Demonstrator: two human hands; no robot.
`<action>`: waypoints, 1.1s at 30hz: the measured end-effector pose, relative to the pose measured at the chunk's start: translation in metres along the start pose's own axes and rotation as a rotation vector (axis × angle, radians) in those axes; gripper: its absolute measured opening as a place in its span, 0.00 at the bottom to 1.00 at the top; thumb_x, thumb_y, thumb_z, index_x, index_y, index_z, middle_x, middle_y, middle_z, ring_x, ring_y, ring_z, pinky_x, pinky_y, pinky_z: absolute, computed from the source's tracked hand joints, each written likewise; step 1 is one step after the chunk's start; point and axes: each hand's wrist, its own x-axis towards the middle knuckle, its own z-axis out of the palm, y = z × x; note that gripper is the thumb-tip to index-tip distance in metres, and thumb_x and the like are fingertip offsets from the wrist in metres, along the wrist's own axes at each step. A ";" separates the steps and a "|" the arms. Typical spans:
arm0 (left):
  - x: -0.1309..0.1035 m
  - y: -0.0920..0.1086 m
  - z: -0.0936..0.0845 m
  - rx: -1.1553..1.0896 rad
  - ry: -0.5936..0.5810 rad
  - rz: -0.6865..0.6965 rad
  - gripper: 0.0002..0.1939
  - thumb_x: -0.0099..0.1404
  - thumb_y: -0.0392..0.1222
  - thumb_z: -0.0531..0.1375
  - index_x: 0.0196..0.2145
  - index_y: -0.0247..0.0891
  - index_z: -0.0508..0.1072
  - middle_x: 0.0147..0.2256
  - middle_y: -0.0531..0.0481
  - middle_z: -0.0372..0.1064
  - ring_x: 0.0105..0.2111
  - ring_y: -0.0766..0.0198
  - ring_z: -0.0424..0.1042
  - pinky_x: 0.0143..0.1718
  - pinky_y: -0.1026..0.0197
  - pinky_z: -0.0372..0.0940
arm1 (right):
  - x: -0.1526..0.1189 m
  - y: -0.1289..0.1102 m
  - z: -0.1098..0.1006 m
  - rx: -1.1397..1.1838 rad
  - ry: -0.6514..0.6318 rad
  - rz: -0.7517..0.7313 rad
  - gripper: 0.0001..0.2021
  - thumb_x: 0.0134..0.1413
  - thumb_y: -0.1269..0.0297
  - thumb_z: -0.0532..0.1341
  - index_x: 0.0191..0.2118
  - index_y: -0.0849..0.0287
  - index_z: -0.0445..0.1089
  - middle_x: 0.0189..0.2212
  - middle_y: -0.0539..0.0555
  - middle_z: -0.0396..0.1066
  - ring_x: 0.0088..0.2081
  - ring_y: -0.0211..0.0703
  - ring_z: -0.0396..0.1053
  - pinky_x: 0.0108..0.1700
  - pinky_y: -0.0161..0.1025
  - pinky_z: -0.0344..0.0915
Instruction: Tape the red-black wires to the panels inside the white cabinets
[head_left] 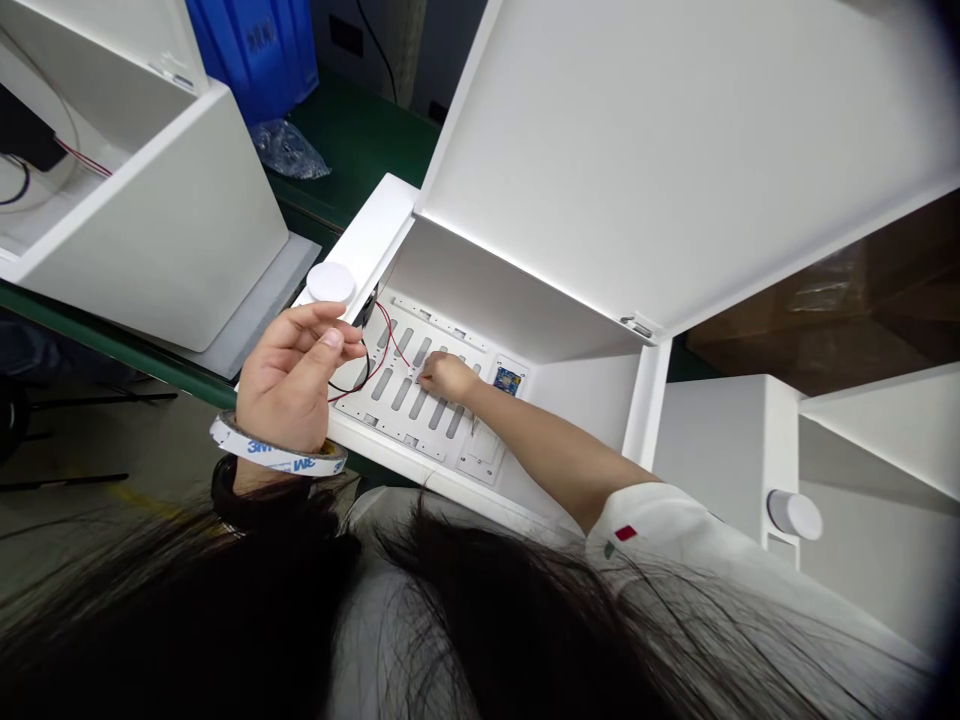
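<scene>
A white box (540, 345) stands in front of me with its large lid (675, 130) raised. My right hand (448, 378) reaches inside, its fingers pinched just over the slotted white plate (382, 385); what they hold, if anything, is too small to name. Red and black wires (386, 345) run on the plate to the left of it. My left hand (300, 365) is at the box's left edge, just below a round white knob (331, 283), thumb and fingers pressed together. Around my left wrist hangs a roll of 3M tape (277, 456). A blue circuit board (508, 380) sits right of the slots.
Another open white box (165, 220) stands at the left on the green table (360, 140), near a blue bin (259, 55) and a clear plastic bag (289, 150). At the right are a further white box (712, 430) with a knob (795, 514) and brown cardboard (847, 300).
</scene>
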 end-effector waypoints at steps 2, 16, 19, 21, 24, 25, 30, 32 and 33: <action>0.000 0.000 0.000 -0.005 0.003 0.002 0.08 0.60 0.40 0.64 0.39 0.40 0.77 0.33 0.50 0.72 0.34 0.65 0.72 0.42 0.59 0.70 | -0.005 -0.001 -0.004 0.025 0.002 -0.028 0.12 0.56 0.72 0.57 0.28 0.63 0.76 0.30 0.58 0.74 0.37 0.44 0.67 0.40 0.37 0.61; 0.000 -0.001 0.000 -0.006 -0.001 0.009 0.08 0.61 0.40 0.64 0.39 0.39 0.77 0.33 0.49 0.72 0.34 0.64 0.72 0.43 0.56 0.69 | -0.002 -0.020 0.000 -0.206 -0.036 -0.064 0.10 0.56 0.72 0.56 0.35 0.67 0.75 0.36 0.63 0.73 0.41 0.50 0.66 0.47 0.44 0.57; 0.000 0.000 0.001 -0.005 -0.001 0.008 0.08 0.61 0.39 0.63 0.39 0.40 0.77 0.33 0.49 0.72 0.34 0.64 0.72 0.43 0.55 0.70 | 0.000 -0.018 0.000 -0.263 -0.041 -0.104 0.10 0.56 0.73 0.56 0.38 0.69 0.74 0.37 0.65 0.72 0.43 0.52 0.65 0.48 0.45 0.56; 0.000 0.000 0.001 -0.002 0.004 0.010 0.07 0.61 0.39 0.63 0.39 0.40 0.77 0.32 0.50 0.72 0.34 0.64 0.72 0.43 0.55 0.70 | 0.000 -0.018 -0.001 -0.277 -0.047 -0.126 0.10 0.56 0.73 0.55 0.37 0.69 0.74 0.36 0.65 0.72 0.43 0.53 0.65 0.48 0.46 0.55; 0.000 0.000 0.001 0.002 0.007 0.014 0.07 0.61 0.39 0.63 0.39 0.40 0.77 0.33 0.50 0.72 0.34 0.63 0.72 0.43 0.55 0.70 | 0.000 -0.018 -0.002 -0.258 -0.051 -0.129 0.09 0.56 0.72 0.56 0.36 0.67 0.74 0.35 0.63 0.72 0.42 0.52 0.65 0.47 0.45 0.55; 0.000 0.000 0.001 0.001 0.006 0.016 0.07 0.61 0.39 0.63 0.39 0.40 0.77 0.33 0.50 0.72 0.34 0.63 0.72 0.43 0.55 0.70 | -0.001 -0.019 -0.003 -0.250 -0.049 -0.126 0.09 0.56 0.71 0.56 0.36 0.67 0.74 0.35 0.63 0.72 0.42 0.52 0.65 0.47 0.45 0.54; 0.000 -0.001 0.000 0.003 0.007 0.021 0.07 0.61 0.39 0.63 0.39 0.40 0.77 0.33 0.49 0.72 0.34 0.63 0.72 0.42 0.55 0.70 | 0.000 -0.024 -0.004 -0.280 -0.055 -0.119 0.11 0.58 0.73 0.54 0.37 0.69 0.74 0.36 0.65 0.72 0.42 0.53 0.65 0.47 0.46 0.54; 0.000 -0.001 0.000 0.008 0.007 0.020 0.08 0.61 0.39 0.64 0.39 0.40 0.77 0.32 0.49 0.72 0.34 0.63 0.72 0.42 0.55 0.70 | 0.002 -0.027 -0.004 -0.305 -0.073 -0.126 0.12 0.58 0.74 0.53 0.37 0.69 0.74 0.36 0.66 0.72 0.42 0.54 0.66 0.47 0.47 0.55; 0.000 -0.001 0.000 0.009 0.008 0.020 0.08 0.61 0.39 0.64 0.39 0.40 0.77 0.32 0.49 0.72 0.34 0.63 0.72 0.42 0.55 0.70 | 0.003 -0.028 -0.003 -0.311 -0.085 -0.127 0.12 0.58 0.74 0.53 0.37 0.69 0.74 0.36 0.66 0.72 0.42 0.55 0.66 0.47 0.47 0.55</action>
